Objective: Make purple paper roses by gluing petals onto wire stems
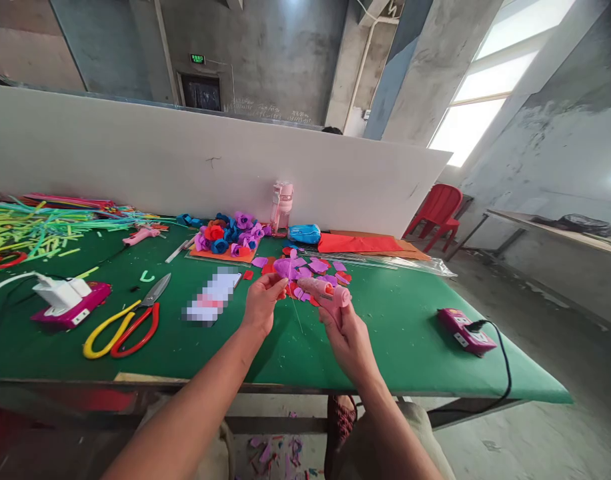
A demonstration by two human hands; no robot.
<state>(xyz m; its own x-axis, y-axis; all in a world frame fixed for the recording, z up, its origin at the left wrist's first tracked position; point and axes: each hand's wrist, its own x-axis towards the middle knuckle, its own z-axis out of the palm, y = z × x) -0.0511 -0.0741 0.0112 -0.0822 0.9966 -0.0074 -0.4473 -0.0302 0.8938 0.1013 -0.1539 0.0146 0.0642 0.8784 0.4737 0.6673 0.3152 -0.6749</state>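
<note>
My left hand (260, 300) pinches a purple paper flower (285, 268) on a thin stem, held just above the green table (395, 333). My right hand (343, 330) is closed round a pink glue gun (325, 290) whose tip points at the flower. Loose purple and red paper petals (325, 268) lie on the table just behind my hands.
Yellow and red scissors (128, 323) lie at the left, beside a white charger on a pink block (68, 300). Finished paper flowers (228, 237), a pink bottle (281, 208), coloured straws (35, 227), a second glue gun (141, 235) and a pink power strip (466, 330) also sit here. A white board (185, 160) backs the table.
</note>
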